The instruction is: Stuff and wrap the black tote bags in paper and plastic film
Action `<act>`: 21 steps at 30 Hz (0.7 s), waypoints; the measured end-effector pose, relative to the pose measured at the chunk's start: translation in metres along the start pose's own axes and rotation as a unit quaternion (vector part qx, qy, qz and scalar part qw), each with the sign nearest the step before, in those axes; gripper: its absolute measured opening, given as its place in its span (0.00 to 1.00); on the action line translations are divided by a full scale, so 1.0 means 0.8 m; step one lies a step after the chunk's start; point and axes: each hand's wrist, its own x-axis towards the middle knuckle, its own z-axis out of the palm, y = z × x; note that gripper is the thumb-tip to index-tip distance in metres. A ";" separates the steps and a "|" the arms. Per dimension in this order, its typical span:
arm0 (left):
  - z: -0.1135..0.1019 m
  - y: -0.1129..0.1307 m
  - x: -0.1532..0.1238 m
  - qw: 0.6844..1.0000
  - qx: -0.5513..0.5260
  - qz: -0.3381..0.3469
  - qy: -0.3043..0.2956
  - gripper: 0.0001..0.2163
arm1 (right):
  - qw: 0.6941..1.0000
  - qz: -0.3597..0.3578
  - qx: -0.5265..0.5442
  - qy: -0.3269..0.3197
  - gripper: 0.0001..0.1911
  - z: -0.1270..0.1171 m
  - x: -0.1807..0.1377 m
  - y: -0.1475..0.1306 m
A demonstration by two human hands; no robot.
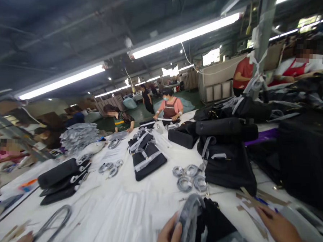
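Note:
My left hand point(169, 233), at the bottom middle, is closed on a coiled strap point(190, 220) wrapped in greyish clear film. A black fabric bag point(218, 225) with grey film on it lies right beside the coil, its lower part cut off by the frame edge. My right hand point(280, 228) reaches over the table at lower right, fingers stretched out. Under and near its fingertips are brown and white paper strips point(254, 207) and a blue pen point(261, 201). Several more wrapped strap coils point(185, 183) lie just beyond my left hand.
Black bags point(229, 164) are piled along the right side; another bag point(148, 162) lies mid-table. White rolled sheets point(126, 216) spread at front. Folded black bags point(60, 182) lie left. Another person's hand point(27, 238) is near a grey looped handle point(54, 223). Co-workers point(170, 108) stand across the table.

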 end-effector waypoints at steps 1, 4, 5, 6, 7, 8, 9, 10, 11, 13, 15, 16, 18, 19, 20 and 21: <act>-0.002 0.002 -0.008 1.000 -0.023 -0.015 -0.009 0.27 | 0.999 0.029 0.011 -0.031 0.21 -0.007 -0.021 -0.038; -0.005 0.014 -0.016 0.993 -0.102 -0.044 -0.047 0.24 | 0.977 0.089 0.118 -0.152 0.28 -0.015 -0.084 -0.139; -0.006 0.017 -0.014 0.990 -0.120 -0.049 -0.057 0.23 | 0.966 0.085 0.146 -0.197 0.27 -0.015 -0.104 -0.164; -0.006 0.020 -0.011 0.988 -0.135 -0.051 -0.062 0.23 | 0.954 0.080 0.159 -0.243 0.26 -0.015 -0.122 -0.183; -0.007 0.022 -0.009 0.986 -0.145 -0.054 -0.066 0.23 | 0.941 0.075 0.164 -0.285 0.25 -0.013 -0.140 -0.197; -0.007 0.023 -0.008 0.985 -0.150 -0.055 -0.068 0.22 | 0.931 0.069 0.163 -0.319 0.24 -0.011 -0.155 -0.207; -0.007 0.023 -0.008 0.985 -0.151 -0.054 -0.071 0.22 | 0.924 0.064 0.158 -0.343 0.24 -0.008 -0.168 -0.214; -0.007 0.023 -0.009 0.985 -0.149 -0.050 -0.075 0.23 | 0.920 0.058 0.151 -0.356 0.24 -0.004 -0.178 -0.219; -0.007 0.022 -0.011 0.986 -0.143 -0.041 -0.081 0.23 | 0.920 0.047 0.144 -0.360 0.24 0.001 -0.186 -0.223; -0.006 0.020 -0.017 0.989 -0.120 -0.015 -0.088 0.23 | 0.924 0.018 0.134 -0.357 0.23 0.014 -0.194 -0.231; -0.005 0.015 -0.025 0.993 -0.081 0.004 -0.084 0.24 | 0.925 -0.009 0.138 -0.354 0.23 0.029 -0.198 -0.241; -0.005 0.011 -0.029 0.995 -0.057 0.008 -0.080 0.25 | 0.923 -0.018 0.147 -0.355 0.24 0.037 -0.198 -0.246; -0.004 0.003 -0.034 0.996 -0.011 0.009 -0.085 0.24 | 0.917 -0.015 0.187 -0.351 0.24 0.054 -0.197 -0.251; -0.004 -0.001 -0.035 0.996 0.011 0.017 -0.086 0.23 | 0.912 -0.006 0.205 -0.354 0.23 0.062 -0.195 -0.252; -0.005 -0.003 -0.036 0.996 0.027 0.024 -0.084 0.21 | 0.907 0.007 0.223 -0.356 0.21 0.069 -0.193 -0.252; -0.005 -0.005 -0.037 0.996 0.033 0.034 -0.081 0.19 | 0.906 0.016 0.238 -0.349 0.18 0.074 -0.191 -0.252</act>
